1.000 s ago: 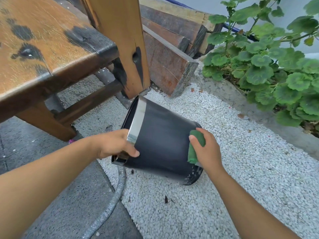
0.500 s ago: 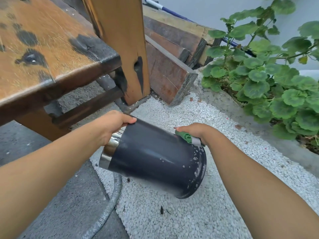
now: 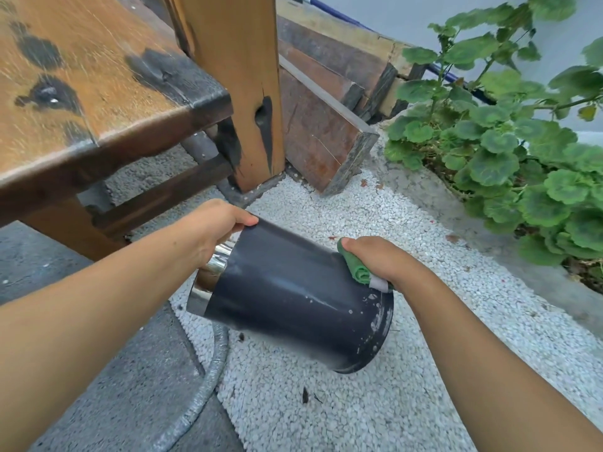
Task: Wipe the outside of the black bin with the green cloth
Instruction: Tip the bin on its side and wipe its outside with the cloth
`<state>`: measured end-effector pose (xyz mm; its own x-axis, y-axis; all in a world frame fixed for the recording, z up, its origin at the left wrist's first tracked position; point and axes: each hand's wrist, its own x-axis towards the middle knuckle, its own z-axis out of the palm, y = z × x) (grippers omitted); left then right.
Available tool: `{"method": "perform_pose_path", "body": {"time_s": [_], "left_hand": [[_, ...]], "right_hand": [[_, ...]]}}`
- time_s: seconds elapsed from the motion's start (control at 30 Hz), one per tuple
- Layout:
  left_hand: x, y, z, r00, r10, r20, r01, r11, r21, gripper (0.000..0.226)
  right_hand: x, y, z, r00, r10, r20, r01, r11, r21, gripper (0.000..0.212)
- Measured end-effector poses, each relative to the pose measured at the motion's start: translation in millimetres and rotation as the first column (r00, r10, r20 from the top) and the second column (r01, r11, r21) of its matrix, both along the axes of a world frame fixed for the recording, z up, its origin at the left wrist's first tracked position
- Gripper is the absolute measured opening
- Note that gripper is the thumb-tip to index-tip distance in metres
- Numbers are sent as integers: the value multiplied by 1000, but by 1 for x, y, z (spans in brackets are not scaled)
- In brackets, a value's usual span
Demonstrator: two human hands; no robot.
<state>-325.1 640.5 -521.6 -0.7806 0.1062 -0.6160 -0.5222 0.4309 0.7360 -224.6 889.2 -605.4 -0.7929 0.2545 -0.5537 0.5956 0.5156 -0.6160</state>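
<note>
we start with the white gravel [image 3: 375, 402] that carries the job, with a wooden bench [image 3: 98, 102] to the upper left, stacked timber planks [image 3: 326, 125] behind and a leafy plant [image 3: 509, 151] to the right, none of them touching our work. over that gravel we hold the black bin [image 3: 287, 298] on its side, lifted and tilted, its chrome rim [image 3: 205, 288] toward us on the left and its base pointing right and down; we judge it is held this way so that the curved wall faces up and can be reached all round by turning it. our left hand [image 3: 215, 233] has its grip closed over the rim end, fingers curled on the upper edge, which looks meant to steady and rotate the bin. our right hand [image 3: 381, 262] has its grip closed on the green cloth [image 3: 359, 269], bunched and pressed against the upper wall of the bin near the base, so the wad gives a firm pad for rubbing. pale specks and a smeared band show on the wall and base edge below the cloth, so we judge the wiping is partly done there. a grey hose [image 3: 208, 380] lies on the ground beneath. a small white tag [image 3: 378, 283] sticks out of the cloth, but we cannot read any writing on it, and we see no brand or label on the bin.
</note>
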Motion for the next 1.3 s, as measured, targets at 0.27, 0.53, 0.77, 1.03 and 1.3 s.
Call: {"method": "perform_pose_path", "body": {"time_s": [0.27, 0.53, 0.77, 1.03, 1.3], "left_hand": [[-6, -1, -3, 1000, 5, -21, -5, 1000, -12, 27], [-13, 2, -8, 999, 8, -32, -8, 1000, -3, 20], [-17, 9, -11, 999, 36, -34, -37, 999, -4, 4], [25, -13, -8, 952, -306, -16, 304, 934, 187, 51], [46, -37, -16, 948, -314, -42, 315, 917, 244, 38]], "right_hand": [[36, -21, 11, 985, -35, -167, 65, 981, 183, 44], [72, -49, 1, 923, -103, -371, 235, 914, 331, 54], [78, -54, -4, 883, -162, -441, 330, 882, 336, 60], [68, -24, -4, 854, -256, -453, 370, 911, 182, 52], [51, -20, 6, 877, -195, -439, 288, 945, 155, 29]]}}
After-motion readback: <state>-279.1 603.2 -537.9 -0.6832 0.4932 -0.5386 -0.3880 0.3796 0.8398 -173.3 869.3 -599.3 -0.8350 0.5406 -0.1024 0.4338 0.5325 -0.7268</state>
